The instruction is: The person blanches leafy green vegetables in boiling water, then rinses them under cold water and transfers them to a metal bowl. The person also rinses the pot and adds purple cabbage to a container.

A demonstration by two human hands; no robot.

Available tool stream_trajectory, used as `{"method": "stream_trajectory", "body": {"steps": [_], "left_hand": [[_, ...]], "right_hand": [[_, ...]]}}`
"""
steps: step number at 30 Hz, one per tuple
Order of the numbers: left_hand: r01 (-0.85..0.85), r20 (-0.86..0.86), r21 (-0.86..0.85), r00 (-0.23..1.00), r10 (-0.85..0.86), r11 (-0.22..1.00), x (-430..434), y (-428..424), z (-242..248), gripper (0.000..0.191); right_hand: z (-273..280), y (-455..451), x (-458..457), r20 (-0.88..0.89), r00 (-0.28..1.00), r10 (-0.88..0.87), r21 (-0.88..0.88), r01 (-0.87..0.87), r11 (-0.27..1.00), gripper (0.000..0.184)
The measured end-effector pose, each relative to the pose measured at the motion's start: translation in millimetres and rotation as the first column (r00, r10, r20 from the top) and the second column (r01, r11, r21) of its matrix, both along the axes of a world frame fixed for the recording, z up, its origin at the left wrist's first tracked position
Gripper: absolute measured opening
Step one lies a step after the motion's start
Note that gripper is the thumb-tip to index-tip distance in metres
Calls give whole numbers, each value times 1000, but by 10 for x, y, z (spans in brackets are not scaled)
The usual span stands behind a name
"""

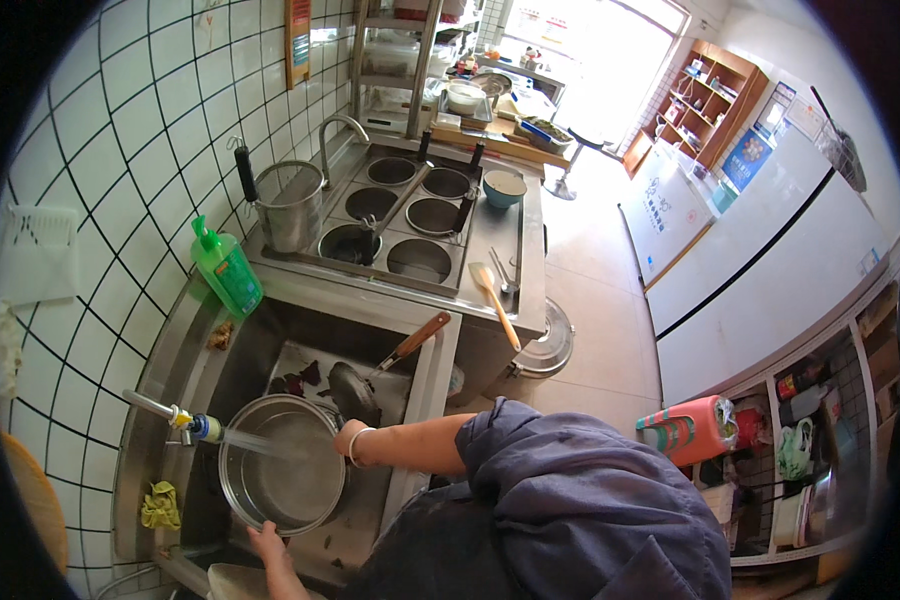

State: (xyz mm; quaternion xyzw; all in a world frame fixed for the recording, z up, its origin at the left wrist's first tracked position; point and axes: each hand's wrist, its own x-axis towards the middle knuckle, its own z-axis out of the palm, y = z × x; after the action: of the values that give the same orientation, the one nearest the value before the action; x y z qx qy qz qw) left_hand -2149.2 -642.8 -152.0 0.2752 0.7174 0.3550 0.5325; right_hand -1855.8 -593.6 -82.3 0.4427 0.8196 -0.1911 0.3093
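A round stainless steel pot (281, 465) stands in the steel sink (431, 390), and water runs into it from the faucet (195, 426) on the left. My right hand (351, 442), with a white bangle at the wrist, grips the pot's side at its handle. At the near rim, my left hand (268, 544) holds the edge, its fingers partly hidden. Just beyond the pot, a strainer or ladle with a wooden handle (420, 334) leans in the sink beside dark red scraps (296, 380).
A green soap bottle (229, 274) stands on the sink's back ledge, near a yellow-green cloth (160, 506). Past the sink is a noodle boiler (397, 217) with a strainer basket (291, 210), a blue bowl (505, 189) and a spatula (495, 300). A lidded metal bin (551, 345) stands on the floor.
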Motion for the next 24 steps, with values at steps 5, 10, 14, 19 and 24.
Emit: {"method": "stream_trajectory", "body": {"steps": [5, 10, 14, 19, 24], "left_hand": [[86, 18, -65, 996, -85, 994, 13, -13, 127, 52], [47, -162, 168, 987, -20, 985, -47, 237, 127, 75], [28, -290, 380, 953, 90, 924, -233, 912, 213, 71], [47, -299, 265, 953, 36, 963, -323, 1748, 278, 66], [-89, -33, 174, 995, 96, 981, -345, 2141, 122, 53]], "right_hand": [[-127, -152, 4, -10, 975, -223, 22, 223, 974, 25], [-252, -207, -18, -265, -385, -884, -766, 641, -50, 20], [-143, -155, -19, -76, -598, -798, -777, 537, -328, 1], [-43, -121, 2, -76, -607, -791, -796, 515, -319, 5], [-124, -107, 121, -79, -622, -779, -793, 513, -329, 7]]}}
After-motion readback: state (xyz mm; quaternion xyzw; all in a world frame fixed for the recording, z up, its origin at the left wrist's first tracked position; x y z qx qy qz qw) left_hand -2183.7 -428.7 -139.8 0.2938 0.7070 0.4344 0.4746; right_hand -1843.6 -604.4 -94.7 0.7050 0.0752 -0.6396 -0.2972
